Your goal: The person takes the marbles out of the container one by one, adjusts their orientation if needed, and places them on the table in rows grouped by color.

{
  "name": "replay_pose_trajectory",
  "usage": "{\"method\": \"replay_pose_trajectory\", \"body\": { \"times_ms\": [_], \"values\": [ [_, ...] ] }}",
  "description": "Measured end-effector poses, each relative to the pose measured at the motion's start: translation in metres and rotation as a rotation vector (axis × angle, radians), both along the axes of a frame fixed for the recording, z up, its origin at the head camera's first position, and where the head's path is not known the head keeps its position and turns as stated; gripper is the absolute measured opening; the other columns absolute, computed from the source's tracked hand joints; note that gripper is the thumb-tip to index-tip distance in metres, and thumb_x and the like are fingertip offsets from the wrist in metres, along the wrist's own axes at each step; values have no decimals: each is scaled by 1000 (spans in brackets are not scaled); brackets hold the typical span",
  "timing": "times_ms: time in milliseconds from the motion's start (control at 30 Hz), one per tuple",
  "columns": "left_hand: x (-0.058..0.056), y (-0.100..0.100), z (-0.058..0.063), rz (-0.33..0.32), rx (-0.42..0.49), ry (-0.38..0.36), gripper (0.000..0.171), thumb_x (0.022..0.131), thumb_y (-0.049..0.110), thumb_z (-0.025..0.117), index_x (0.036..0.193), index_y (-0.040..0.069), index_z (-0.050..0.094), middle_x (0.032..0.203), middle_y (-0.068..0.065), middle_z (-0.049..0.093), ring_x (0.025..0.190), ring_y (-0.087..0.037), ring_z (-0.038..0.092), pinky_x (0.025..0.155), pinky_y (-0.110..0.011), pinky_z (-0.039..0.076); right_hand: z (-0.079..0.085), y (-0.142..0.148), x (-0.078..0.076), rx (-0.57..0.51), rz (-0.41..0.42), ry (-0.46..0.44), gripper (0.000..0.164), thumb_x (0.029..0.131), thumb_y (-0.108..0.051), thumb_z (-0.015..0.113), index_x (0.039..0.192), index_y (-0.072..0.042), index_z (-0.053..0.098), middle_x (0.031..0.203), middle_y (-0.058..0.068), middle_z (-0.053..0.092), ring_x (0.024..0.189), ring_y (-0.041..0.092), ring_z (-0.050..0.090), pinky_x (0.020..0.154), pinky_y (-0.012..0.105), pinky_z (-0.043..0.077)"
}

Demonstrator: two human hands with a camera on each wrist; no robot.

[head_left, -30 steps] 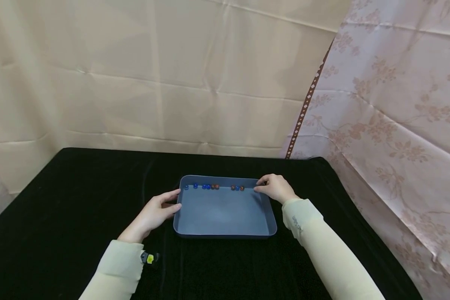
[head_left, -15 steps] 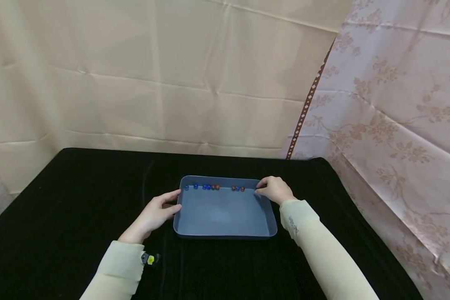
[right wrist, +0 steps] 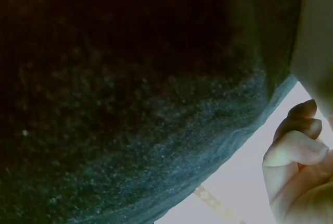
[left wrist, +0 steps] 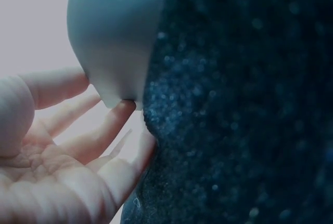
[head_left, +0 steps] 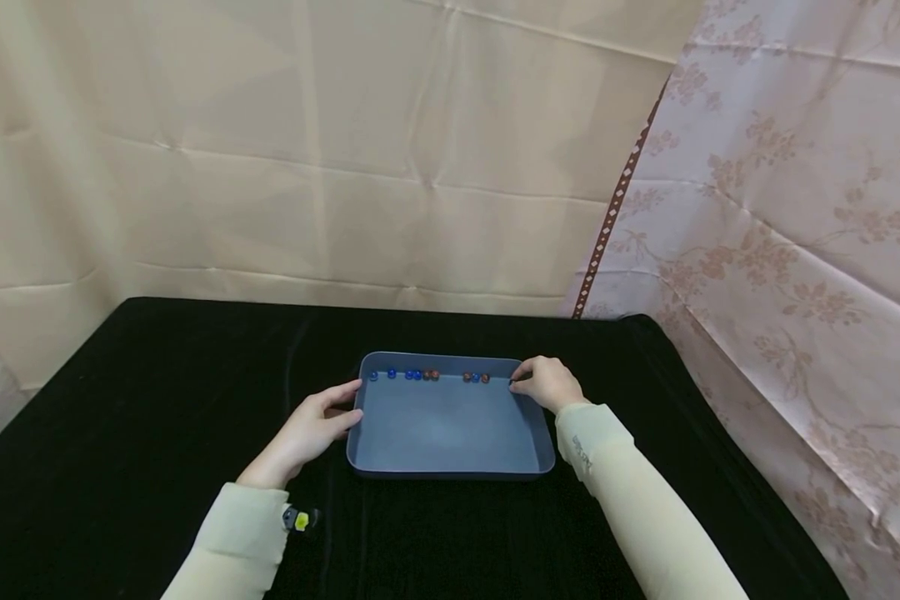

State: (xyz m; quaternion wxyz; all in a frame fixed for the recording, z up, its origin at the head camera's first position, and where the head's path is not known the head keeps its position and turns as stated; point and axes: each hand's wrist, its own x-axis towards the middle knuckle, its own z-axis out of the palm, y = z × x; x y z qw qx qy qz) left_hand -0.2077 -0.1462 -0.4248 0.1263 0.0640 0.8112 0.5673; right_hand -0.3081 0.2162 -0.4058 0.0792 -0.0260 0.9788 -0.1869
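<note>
The blue-grey tray [head_left: 450, 429] is shallow, rectangular and round-cornered.

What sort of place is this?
Probably a curtained-off indoor work corner: there's a table covered in black cloth, a cream curtain behind it, and a flowered curtain along the right.

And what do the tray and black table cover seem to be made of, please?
Tray: perhaps matte plastic or coated metal; its blue-grey surface is smooth and even. Black table cover: probably velvety fabric; its surface looks fuzzy.
</note>
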Motion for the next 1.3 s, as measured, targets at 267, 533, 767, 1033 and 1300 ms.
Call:
{"method": "replay_pose_trajectory", "body": {
  "times_ms": [267,533,767,1033,1300],
  "values": [
    [0,0,0,8,-6,-8,56,101,16,53,153,7,34,151,-28,39,122,-37,59,95,-42,57,0,0,1,-7,0,1,20,91,-25,72,107,-13,75,132,15,63,106,27,64,83,43,57],
    [0,2,-1,11,-9,-3,56,100,16,54,153,7,35,151,-28,40,122,-36,59,96,-43,57,2,4,2,-83,-9,51,19,90,-26,73,102,-12,75,120,13,69,93,22,67,78,39,57],
    [1,1,0,11,-11,-2,56,101,16,53,153,7,35,151,-28,40,122,-36,59,96,-43,57,8,5,4,-117,-22,88,19,90,-27,72,101,-12,75,99,8,70,82,19,63,70,33,54],
    [1,2,-1,23,-15,-9,56,101,17,53,153,7,35,151,-28,40,121,-36,59,96,-43,57,11,10,10,-196,-39,133,22,90,-27,71,104,-9,74,99,10,69,85,22,62,71,35,53],
    [2,1,0,12,-2,-10,57,100,17,53,153,7,34,150,-29,40,122,-37,58,96,-43,56,20,16,15,-276,-29,198,22,91,-25,70,105,-8,73,105,12,73,92,25,67,80,41,57]
  ]
}}
